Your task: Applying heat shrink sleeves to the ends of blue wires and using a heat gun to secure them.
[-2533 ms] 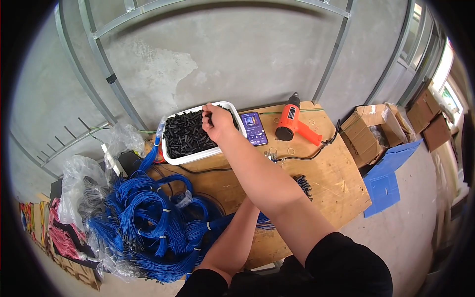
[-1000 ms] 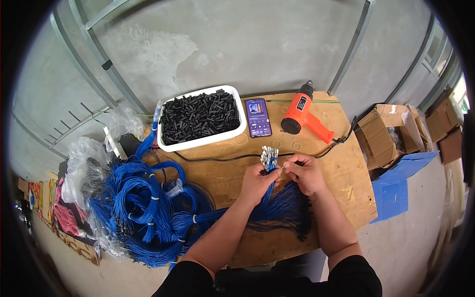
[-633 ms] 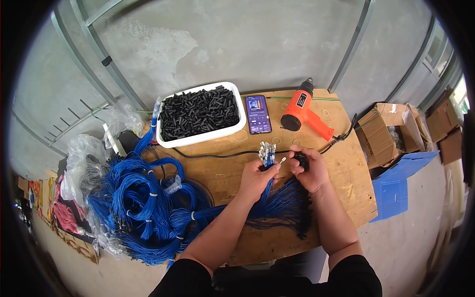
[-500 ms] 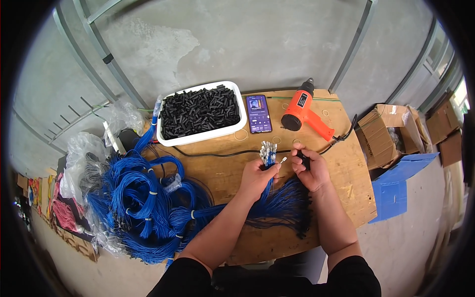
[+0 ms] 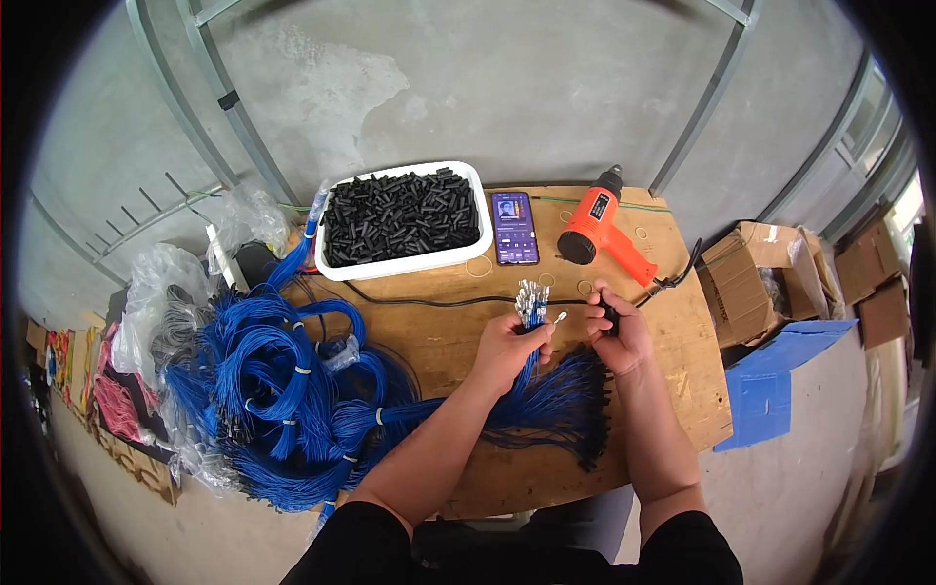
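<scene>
My left hand (image 5: 511, 351) is closed round a bundle of blue wires (image 5: 530, 367), their silvery metal terminals (image 5: 532, 298) pointing up above the fingers. One terminal (image 5: 560, 317) sticks out apart from the rest, towards the right. Facing it, my right hand (image 5: 624, 336) is closed on black tube pieces (image 5: 610, 316), partly hidden by the fingers; how many is hard to see. Beneath and between the hands, the wires fan out over the table to black-sleeved ends (image 5: 597, 409).
A white tub (image 5: 402, 267) heaped with short black tubes stands at the back, beside a phone (image 5: 516, 229) and an orange heat gun (image 5: 601, 229). Coiled blue wire bundles (image 5: 283, 370) cover the left side. Cardboard boxes (image 5: 756, 283) sit right of the wooden table (image 5: 687, 390).
The view has shifted slightly. My right hand's fingers have drawn in a little around the black tube pieces, while my left hand keeps its grip on the wire bundle.
</scene>
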The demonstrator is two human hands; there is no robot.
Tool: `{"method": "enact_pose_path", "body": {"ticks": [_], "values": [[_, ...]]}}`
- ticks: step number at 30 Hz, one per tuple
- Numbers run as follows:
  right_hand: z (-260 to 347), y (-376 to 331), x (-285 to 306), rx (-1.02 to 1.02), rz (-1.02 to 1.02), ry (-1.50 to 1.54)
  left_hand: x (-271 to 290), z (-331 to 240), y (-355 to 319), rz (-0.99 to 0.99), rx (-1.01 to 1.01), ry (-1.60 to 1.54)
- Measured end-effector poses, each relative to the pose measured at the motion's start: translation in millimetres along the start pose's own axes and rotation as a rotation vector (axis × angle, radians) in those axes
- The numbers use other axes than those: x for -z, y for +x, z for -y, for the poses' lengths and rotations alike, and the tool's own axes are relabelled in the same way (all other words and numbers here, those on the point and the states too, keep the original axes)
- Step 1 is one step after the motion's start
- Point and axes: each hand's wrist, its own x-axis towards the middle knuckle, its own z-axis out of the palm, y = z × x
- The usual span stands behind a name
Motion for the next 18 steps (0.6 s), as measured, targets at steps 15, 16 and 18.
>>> {"method": "enact_pose_path", "body": {"ticks": [15, 16, 18], "values": [[1.0, -7.3, 14.2, 0.062, 0.020, -0.213, 1.9, 0.1, 0.0, -0.040, 0.025, 0.003], [1.8, -7.3, 14.3, 0.015, 0.003, -0.129, 1.7, 0.1, -0.2, -0.044, 0.029, 0.005], [3.5, -6.7, 13.1, -0.033, -0.016, -0.046, 1.8, 1.0, 0.4, -0.049, 0.033, 0.006]]}}
